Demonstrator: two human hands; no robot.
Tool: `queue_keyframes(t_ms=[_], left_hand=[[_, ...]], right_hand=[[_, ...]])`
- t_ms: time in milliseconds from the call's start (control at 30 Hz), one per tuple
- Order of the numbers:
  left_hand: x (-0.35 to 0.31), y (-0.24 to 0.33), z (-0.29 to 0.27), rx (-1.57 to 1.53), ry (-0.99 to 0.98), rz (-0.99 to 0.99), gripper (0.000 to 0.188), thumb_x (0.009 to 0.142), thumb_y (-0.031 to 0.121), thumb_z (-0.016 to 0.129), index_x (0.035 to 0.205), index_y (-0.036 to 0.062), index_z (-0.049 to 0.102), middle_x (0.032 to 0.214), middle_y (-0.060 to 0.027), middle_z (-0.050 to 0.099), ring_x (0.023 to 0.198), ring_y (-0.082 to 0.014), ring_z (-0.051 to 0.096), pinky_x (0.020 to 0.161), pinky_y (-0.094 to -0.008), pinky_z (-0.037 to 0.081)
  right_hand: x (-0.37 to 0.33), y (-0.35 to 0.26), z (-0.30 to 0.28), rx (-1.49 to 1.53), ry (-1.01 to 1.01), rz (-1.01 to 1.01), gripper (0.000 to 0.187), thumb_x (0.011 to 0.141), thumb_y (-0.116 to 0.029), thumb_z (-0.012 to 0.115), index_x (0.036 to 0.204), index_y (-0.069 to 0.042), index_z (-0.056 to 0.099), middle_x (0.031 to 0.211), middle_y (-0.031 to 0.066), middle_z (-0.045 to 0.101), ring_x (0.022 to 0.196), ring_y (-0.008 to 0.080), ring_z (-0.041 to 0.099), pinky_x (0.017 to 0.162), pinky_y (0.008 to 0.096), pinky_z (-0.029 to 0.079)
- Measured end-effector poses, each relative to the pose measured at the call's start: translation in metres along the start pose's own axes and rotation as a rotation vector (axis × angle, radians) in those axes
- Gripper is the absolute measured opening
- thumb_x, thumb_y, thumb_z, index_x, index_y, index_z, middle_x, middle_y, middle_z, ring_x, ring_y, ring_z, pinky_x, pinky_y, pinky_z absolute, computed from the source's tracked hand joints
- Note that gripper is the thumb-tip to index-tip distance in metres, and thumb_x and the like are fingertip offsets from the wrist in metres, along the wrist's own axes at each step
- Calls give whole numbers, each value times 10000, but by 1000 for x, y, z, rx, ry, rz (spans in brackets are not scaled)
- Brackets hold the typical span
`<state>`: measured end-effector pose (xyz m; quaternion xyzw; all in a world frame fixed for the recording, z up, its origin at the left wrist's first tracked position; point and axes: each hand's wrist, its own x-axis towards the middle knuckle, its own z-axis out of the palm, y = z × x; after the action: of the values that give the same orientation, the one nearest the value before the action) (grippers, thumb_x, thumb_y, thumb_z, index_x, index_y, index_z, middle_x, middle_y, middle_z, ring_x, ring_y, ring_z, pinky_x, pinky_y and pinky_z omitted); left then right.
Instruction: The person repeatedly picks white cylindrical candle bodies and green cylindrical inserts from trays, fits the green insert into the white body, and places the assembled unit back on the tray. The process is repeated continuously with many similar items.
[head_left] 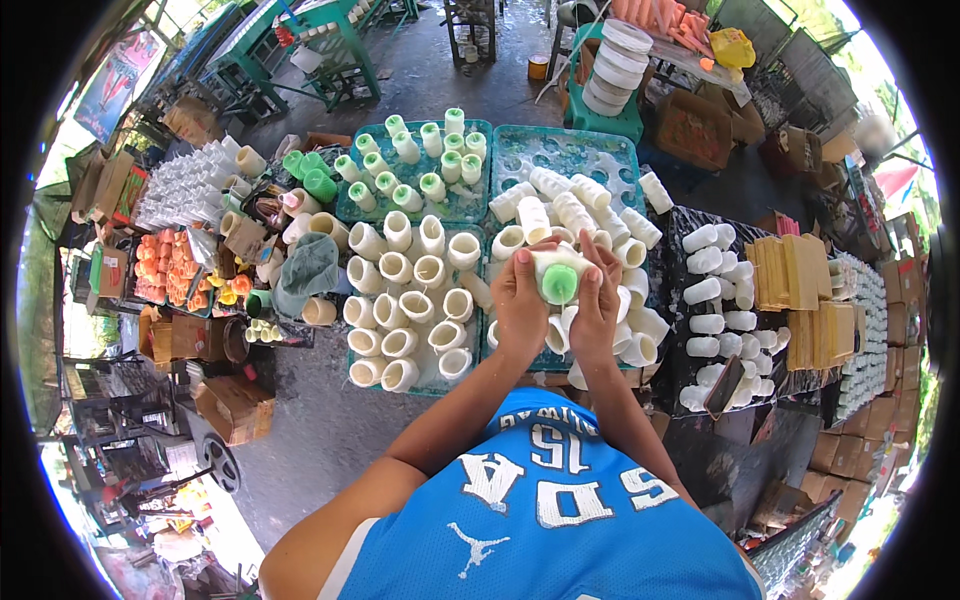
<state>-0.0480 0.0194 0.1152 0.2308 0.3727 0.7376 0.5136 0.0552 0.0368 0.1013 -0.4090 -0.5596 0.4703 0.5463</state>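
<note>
Between both hands, just in front of my chest, is a white-and-green candle (559, 284), its round green end turned toward me. The fingers of my left hand (521, 308) close around its left side. On the opposite side, my right hand (597, 312) grips it, with the thumb near the green end. Beyond and below the hands, hollow white wax cylinders (574, 214) lie piled on a teal tray. To the left, more hollow cream cylinders (396, 267) stand in rows. Behind those, several white candles with green tops (431, 186) stand upright on another teal tray (358, 212).
White cylinders (706, 262) and stacked yellowish sheets (803, 274) cover a black-topped table at right. Orange pieces (172, 262) and white cups (200, 185) sit at far left. A green stool (629, 124) bears stacked white discs (620, 67). Cardboard boxes (235, 408) stand on the floor.
</note>
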Motion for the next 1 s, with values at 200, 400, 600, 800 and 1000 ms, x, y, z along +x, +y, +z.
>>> queue_keyframes(t_ms=[200, 400, 600, 800, 1000], left_hand=[[7, -31, -28, -39, 229, -185, 494, 1193, 351, 426, 1249, -56, 700, 1146, -134, 763, 1014, -202, 742, 913, -339, 607], [8, -50, -43, -349, 177, -403, 546, 1191, 414, 397, 1314, -45, 665, 1222, -150, 749, 1076, -223, 739, 966, -370, 593], [17, -77, -70, -487, 30, -559, 636, 1137, 557, 446, 1330, -21, 628, 1196, -161, 746, 1061, -276, 750, 966, -417, 599], [27, -83, -82, -858, -365, -701, 519, 1145, 469, 494, 1393, 26, 601, 1297, -158, 713, 1166, -279, 717, 1034, -417, 582], [1, -22, -27, -566, -272, -548, 604, 1162, 440, 447, 1608, 34, 437, 1556, -155, 564, 1427, -282, 565, 1226, -425, 426]], right_hand=[[-12, 24, 14, 56, 119, 267, 403, 1177, -261, 505, 1431, 12, 659, 1344, 128, 689, 1215, 163, 628, 1067, 313, 485], [-13, 18, 14, -78, 204, 217, 382, 1167, -277, 542, 1267, 31, 745, 1101, 101, 780, 1003, 132, 686, 887, 285, 554], [-15, 25, 12, 151, 217, 241, 383, 1162, -305, 563, 1138, 26, 754, 942, -1, 736, 848, 50, 606, 739, 211, 481], [-6, -4, 21, 453, 264, 359, 391, 1138, -354, 609, 1041, 2, 740, 908, -9, 717, 801, 44, 594, 726, 218, 488], [6, 1, 16, 448, 344, 271, 353, 1146, -320, 598, 1089, -6, 750, 921, -4, 714, 815, 59, 604, 734, 221, 483]])
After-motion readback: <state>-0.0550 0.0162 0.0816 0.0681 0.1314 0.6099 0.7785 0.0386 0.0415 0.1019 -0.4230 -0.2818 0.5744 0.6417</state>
